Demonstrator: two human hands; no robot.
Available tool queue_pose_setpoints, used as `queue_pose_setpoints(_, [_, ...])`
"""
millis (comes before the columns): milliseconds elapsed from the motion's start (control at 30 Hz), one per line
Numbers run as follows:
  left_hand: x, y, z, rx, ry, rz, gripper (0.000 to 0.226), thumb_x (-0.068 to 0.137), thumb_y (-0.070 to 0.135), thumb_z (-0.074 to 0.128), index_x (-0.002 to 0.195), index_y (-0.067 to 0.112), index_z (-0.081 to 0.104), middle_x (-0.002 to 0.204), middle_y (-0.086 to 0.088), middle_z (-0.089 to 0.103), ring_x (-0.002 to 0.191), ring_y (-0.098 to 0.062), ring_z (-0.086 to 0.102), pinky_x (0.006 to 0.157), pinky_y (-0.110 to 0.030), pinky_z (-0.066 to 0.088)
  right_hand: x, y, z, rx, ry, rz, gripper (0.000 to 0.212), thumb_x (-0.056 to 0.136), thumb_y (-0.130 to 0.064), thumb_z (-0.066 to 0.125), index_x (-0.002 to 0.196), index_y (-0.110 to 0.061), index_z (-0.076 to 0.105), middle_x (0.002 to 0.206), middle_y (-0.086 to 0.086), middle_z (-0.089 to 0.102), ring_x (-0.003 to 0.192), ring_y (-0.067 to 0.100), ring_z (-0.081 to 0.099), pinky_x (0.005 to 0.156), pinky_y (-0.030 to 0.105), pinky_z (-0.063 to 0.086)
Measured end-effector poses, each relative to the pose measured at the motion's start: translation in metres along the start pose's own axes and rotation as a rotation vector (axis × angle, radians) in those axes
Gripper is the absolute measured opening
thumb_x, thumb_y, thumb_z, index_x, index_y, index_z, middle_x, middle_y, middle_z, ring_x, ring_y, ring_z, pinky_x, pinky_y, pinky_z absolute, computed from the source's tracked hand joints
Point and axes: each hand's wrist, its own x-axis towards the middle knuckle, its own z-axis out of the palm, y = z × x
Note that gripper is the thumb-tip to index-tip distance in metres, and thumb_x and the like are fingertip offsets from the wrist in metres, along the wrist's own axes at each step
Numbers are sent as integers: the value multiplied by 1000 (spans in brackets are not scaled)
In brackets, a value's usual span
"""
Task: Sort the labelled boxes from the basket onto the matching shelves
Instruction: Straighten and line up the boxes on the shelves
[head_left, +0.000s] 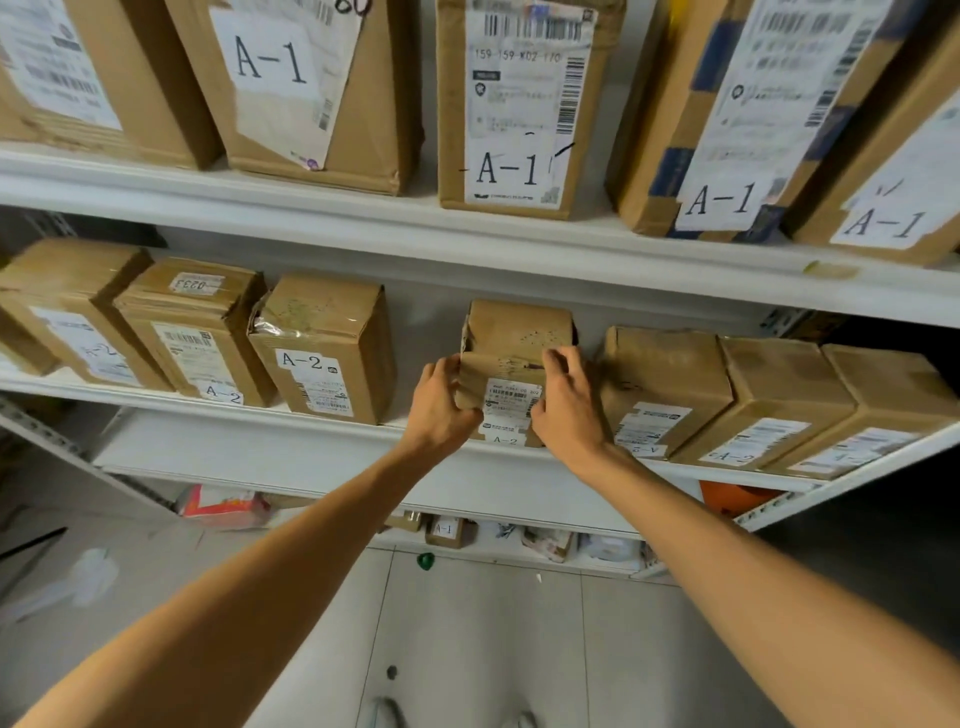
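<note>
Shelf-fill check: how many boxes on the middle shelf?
7 boxes: three at left, one box gripped by left hand and right hand, three at right. More may hide off-frame left.

Upper shelf carries a row of A-1 boxes. Middle shelf, below it, carries a left trio and a right trio. Between them, at the front edge, stands the single box, with the left hand and right hand gripping its sides.
</note>
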Motion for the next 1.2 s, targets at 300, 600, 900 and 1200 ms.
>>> queue_pose_setpoints(300, [-3,17,36,3,-1,-26,74,64,13,69,133,5,42,127,-9,45,117,-27,52,98,-41,50,-12,28,-25,-273,-60,-42,71,93,-13,56,151,1,18,153,14,21,140,32,16,121,39,13])
queue_pose_setpoints(600, [-24,10,20,111,62,22,75,76,5,70,143,7,35,139,-12,44,127,-25,46,105,-33,41,-9,-8,-5,-249,81,-395,62,58,0,76,117,6,59,118,23,58,101,39,57,87,44,52])
queue_pose_setpoints(900, [-20,-60,-142,507,319,12,54,77,-5,64,128,10,52,129,-10,51,110,-25,53,82,-26,43,12,-121,45,-153,-61,-531,36,88,-7,53,123,-5,54,124,8,51,114,25,46,97,29,38])
queue_pose_setpoints(1200, [56,-164,-195,307,5,-141,92,42,45,75,126,18,49,115,-5,63,100,-26,64,86,-42,56,59,-204,103,-112,-108,-424,73,87,9,55,151,-14,29,156,7,27,145,30,19,118,40,17])
